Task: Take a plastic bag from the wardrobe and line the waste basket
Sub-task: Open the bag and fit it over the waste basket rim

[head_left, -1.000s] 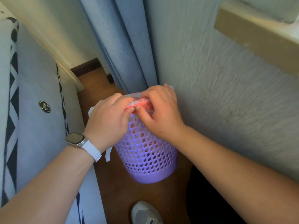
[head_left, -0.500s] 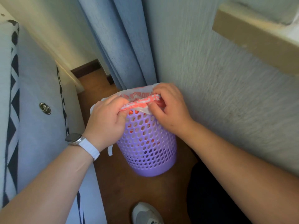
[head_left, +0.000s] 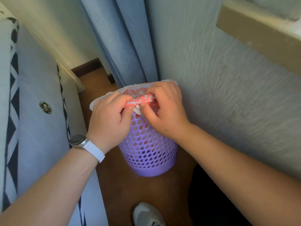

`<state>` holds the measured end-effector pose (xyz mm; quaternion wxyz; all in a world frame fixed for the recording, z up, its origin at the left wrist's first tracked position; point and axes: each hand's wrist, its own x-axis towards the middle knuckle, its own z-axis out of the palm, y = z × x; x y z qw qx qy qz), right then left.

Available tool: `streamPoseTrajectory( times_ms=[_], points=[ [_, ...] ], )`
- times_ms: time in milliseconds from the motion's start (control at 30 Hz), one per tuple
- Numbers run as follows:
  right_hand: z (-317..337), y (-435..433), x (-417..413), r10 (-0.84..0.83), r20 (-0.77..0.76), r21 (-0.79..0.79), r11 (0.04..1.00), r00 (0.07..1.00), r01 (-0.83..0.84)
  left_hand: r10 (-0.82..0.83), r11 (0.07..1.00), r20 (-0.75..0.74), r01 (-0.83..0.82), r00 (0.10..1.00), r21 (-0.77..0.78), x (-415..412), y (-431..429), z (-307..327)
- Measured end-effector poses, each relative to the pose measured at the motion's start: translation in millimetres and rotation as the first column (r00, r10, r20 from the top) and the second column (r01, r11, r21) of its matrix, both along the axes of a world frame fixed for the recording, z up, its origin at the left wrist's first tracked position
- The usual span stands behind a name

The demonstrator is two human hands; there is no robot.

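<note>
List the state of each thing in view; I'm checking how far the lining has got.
waste basket: upright on the floor, partly lined.
plastic bag: inside the basket, far edge over the rim, near edge bunched.
left hand: pinches the bag's near edge.
right hand: pinches the same edge.
curtain: hangs behind the basket.

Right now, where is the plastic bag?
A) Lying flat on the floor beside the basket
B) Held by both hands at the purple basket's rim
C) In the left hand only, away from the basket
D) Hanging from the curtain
B: the left hand and right hand both pinch the bunched red-and-white plastic bag at the near rim of the purple waste basket.
</note>
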<state>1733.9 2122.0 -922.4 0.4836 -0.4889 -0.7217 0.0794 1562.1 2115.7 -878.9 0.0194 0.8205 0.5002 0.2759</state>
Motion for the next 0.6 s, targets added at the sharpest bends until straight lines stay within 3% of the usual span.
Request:
streamPoseTrajectory(
  times_ms=[167,467,600],
  points=[
    [-3.5,5.0,13.8,0.077,-0.044,-0.036,0.996,0.996,-0.078,0.055,0.998,-0.013,-0.056,0.998,-0.012,-8.0,5.1,-4.4],
    [-5.1,9.9,17.4,-0.015,-0.123,0.026,0.999,0.992,0.019,-0.005,1.0,0.089,0.006,0.996,-0.014,-3.2,3.4,-2.1],
    [-2.6,6.8,16.1,-0.061,-0.098,0.037,0.997,0.993,0.065,-0.008,0.998,-0.043,0.01,0.999,0.056,-2.0,-3.5,4.0]
  ],
)
